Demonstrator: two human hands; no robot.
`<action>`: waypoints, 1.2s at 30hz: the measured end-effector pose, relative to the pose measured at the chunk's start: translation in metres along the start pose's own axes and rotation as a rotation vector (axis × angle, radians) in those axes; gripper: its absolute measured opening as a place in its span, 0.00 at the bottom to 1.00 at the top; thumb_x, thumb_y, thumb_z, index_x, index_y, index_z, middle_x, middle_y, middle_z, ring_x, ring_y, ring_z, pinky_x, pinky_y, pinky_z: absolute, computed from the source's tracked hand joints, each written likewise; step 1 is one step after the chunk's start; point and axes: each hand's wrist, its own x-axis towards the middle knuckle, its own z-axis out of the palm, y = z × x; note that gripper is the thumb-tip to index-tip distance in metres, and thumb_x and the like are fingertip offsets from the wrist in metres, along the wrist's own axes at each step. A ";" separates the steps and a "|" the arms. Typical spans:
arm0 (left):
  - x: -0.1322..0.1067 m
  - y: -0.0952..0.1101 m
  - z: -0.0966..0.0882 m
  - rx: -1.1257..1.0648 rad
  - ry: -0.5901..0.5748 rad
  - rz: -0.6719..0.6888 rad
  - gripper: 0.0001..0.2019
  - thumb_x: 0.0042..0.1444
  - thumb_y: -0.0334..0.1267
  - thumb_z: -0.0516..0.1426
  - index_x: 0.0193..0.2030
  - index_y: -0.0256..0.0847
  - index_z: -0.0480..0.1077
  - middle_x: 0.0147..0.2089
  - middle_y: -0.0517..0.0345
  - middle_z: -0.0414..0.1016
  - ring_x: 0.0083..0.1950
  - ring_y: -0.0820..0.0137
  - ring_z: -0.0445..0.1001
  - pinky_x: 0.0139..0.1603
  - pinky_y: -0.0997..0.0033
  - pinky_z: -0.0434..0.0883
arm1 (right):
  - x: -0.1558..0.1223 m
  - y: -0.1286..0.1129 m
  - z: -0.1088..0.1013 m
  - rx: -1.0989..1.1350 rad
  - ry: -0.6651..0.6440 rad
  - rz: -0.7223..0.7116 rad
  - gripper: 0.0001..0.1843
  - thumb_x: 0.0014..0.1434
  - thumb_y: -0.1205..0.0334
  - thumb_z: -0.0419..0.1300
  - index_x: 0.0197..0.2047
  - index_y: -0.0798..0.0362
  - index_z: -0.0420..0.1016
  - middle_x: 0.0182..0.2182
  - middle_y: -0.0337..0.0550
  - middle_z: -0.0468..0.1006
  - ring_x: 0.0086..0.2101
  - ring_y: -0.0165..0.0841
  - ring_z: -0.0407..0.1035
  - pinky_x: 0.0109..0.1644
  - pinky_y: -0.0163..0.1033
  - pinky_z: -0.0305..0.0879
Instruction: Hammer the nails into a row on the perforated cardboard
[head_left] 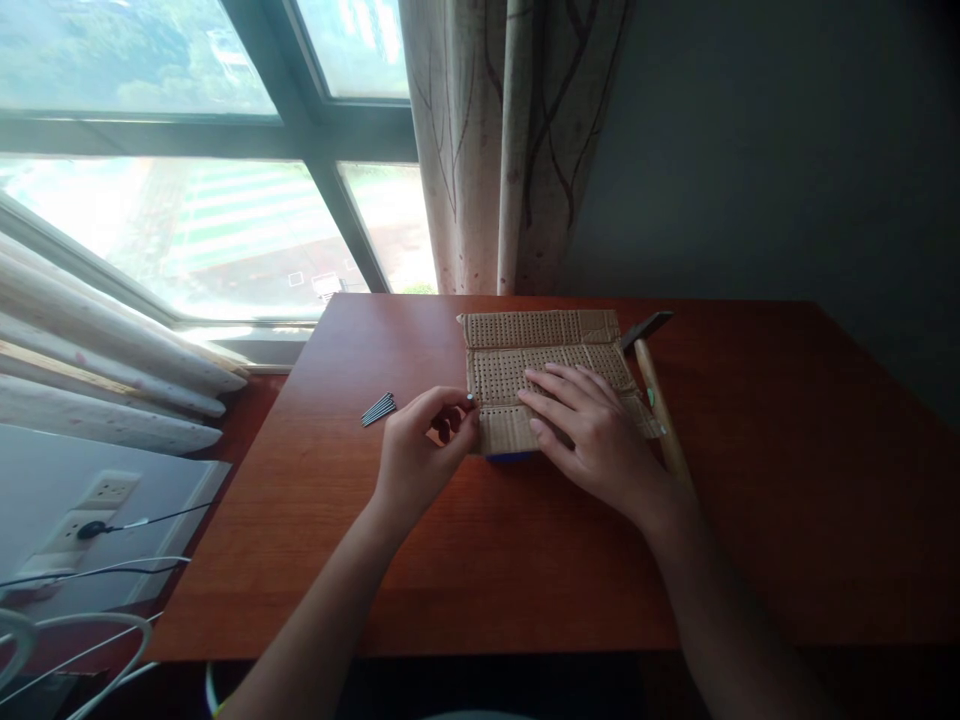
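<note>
A piece of brown cardboard (517, 330) dotted with rows of small holes lies on the table, with a bit of something blue (511, 457) showing under its near edge. My left hand (431, 435) is at the cardboard's left edge, thumb and fingers pinched on a nail whose round head shows at the fingertips; its shank is mostly hidden. Fingers spread, my right hand (589, 420) rests flat on the right part of the cardboard. A small bundle of nails (379, 408) lies to the left of my left hand. Partly behind the cardboard and my right arm is a hammer (656, 385) with a wooden handle.
The reddish-brown wooden table (525, 580) stands by a window (225, 220) with curtains (480, 150). At lower left, a plug sits in a wall socket (94, 520), with cables (97, 625) hanging beside the table. A dark wall (765, 150) rises behind.
</note>
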 end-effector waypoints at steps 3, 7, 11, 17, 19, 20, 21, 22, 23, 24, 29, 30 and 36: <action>-0.001 -0.004 0.001 -0.034 -0.012 -0.026 0.03 0.58 0.34 0.62 0.38 0.40 0.73 0.33 0.59 0.76 0.29 0.75 0.71 0.31 0.76 0.70 | 0.000 0.000 0.000 -0.003 -0.005 -0.002 0.18 0.70 0.61 0.53 0.58 0.51 0.78 0.63 0.45 0.74 0.63 0.43 0.64 0.70 0.57 0.57; -0.001 -0.004 0.001 -0.048 -0.022 -0.034 0.02 0.58 0.35 0.62 0.38 0.40 0.73 0.34 0.59 0.77 0.31 0.75 0.73 0.33 0.76 0.72 | -0.001 0.000 0.000 -0.009 -0.018 -0.006 0.19 0.70 0.60 0.53 0.59 0.52 0.77 0.63 0.45 0.73 0.64 0.43 0.63 0.70 0.57 0.57; -0.001 -0.001 0.001 -0.074 -0.036 -0.078 0.04 0.58 0.36 0.62 0.38 0.39 0.73 0.32 0.59 0.76 0.28 0.76 0.72 0.29 0.77 0.70 | -0.001 0.000 -0.003 -0.020 -0.041 -0.005 0.20 0.71 0.57 0.53 0.61 0.52 0.75 0.65 0.46 0.72 0.65 0.44 0.62 0.71 0.58 0.55; -0.001 0.001 0.000 -0.091 -0.070 -0.120 0.04 0.59 0.37 0.61 0.38 0.38 0.72 0.28 0.61 0.74 0.25 0.77 0.71 0.25 0.79 0.68 | -0.003 -0.001 -0.007 -0.044 -0.099 -0.032 0.31 0.63 0.49 0.64 0.65 0.51 0.71 0.67 0.50 0.68 0.66 0.48 0.60 0.72 0.60 0.54; -0.001 0.001 0.000 -0.091 -0.068 -0.111 0.05 0.59 0.37 0.61 0.38 0.38 0.72 0.29 0.60 0.74 0.26 0.76 0.72 0.26 0.78 0.69 | -0.004 -0.002 -0.007 -0.059 -0.111 -0.027 0.29 0.63 0.53 0.63 0.66 0.50 0.71 0.67 0.49 0.68 0.67 0.47 0.59 0.72 0.60 0.53; -0.001 0.000 0.000 -0.092 -0.066 -0.107 0.04 0.59 0.37 0.61 0.38 0.38 0.73 0.29 0.59 0.75 0.27 0.76 0.72 0.27 0.78 0.69 | -0.004 -0.002 -0.006 -0.066 -0.117 -0.026 0.29 0.64 0.54 0.63 0.66 0.50 0.70 0.68 0.48 0.67 0.67 0.47 0.59 0.72 0.60 0.52; -0.001 0.000 0.000 -0.093 -0.064 -0.101 0.04 0.59 0.37 0.61 0.38 0.39 0.73 0.30 0.59 0.75 0.27 0.75 0.73 0.27 0.78 0.70 | -0.004 -0.002 -0.006 -0.071 -0.122 -0.027 0.29 0.64 0.54 0.63 0.66 0.50 0.70 0.68 0.48 0.67 0.67 0.47 0.59 0.73 0.60 0.52; -0.001 0.000 0.000 -0.095 -0.060 -0.096 0.04 0.59 0.36 0.61 0.38 0.39 0.73 0.30 0.59 0.75 0.28 0.75 0.73 0.28 0.78 0.71 | -0.004 -0.002 -0.006 -0.075 -0.125 -0.028 0.29 0.64 0.54 0.63 0.66 0.50 0.70 0.68 0.48 0.67 0.67 0.47 0.59 0.73 0.59 0.52; -0.001 -0.001 0.000 -0.096 -0.058 -0.091 0.04 0.59 0.36 0.61 0.38 0.39 0.73 0.31 0.58 0.75 0.28 0.75 0.73 0.29 0.77 0.71 | -0.004 -0.002 -0.006 -0.078 -0.127 -0.029 0.29 0.64 0.54 0.64 0.66 0.50 0.71 0.68 0.47 0.67 0.67 0.47 0.59 0.73 0.59 0.52; -0.001 -0.001 0.000 -0.095 -0.055 -0.087 0.04 0.59 0.36 0.61 0.38 0.39 0.73 0.31 0.58 0.76 0.29 0.75 0.74 0.29 0.77 0.72 | -0.004 -0.001 -0.006 -0.080 -0.130 -0.031 0.29 0.63 0.55 0.64 0.66 0.50 0.71 0.68 0.47 0.67 0.67 0.47 0.59 0.73 0.59 0.52; -0.003 -0.001 0.000 -0.065 -0.051 -0.066 0.04 0.58 0.36 0.61 0.38 0.39 0.74 0.33 0.58 0.77 0.29 0.75 0.73 0.30 0.77 0.72 | -0.005 -0.002 -0.007 -0.076 -0.115 -0.034 0.29 0.62 0.57 0.66 0.65 0.49 0.72 0.67 0.46 0.68 0.67 0.46 0.60 0.72 0.59 0.54; -0.004 0.000 0.000 -0.062 -0.050 -0.062 0.04 0.58 0.36 0.61 0.38 0.39 0.74 0.33 0.58 0.77 0.29 0.75 0.73 0.30 0.77 0.72 | -0.005 -0.002 -0.007 -0.075 -0.112 -0.034 0.29 0.62 0.57 0.66 0.65 0.49 0.72 0.67 0.46 0.69 0.66 0.47 0.61 0.72 0.59 0.54; -0.005 0.002 -0.001 -0.046 -0.041 -0.051 0.03 0.58 0.35 0.61 0.38 0.40 0.74 0.34 0.57 0.77 0.29 0.75 0.72 0.31 0.77 0.73 | -0.007 -0.003 -0.006 -0.072 -0.105 -0.034 0.29 0.60 0.61 0.67 0.65 0.50 0.72 0.66 0.48 0.70 0.66 0.48 0.61 0.71 0.61 0.55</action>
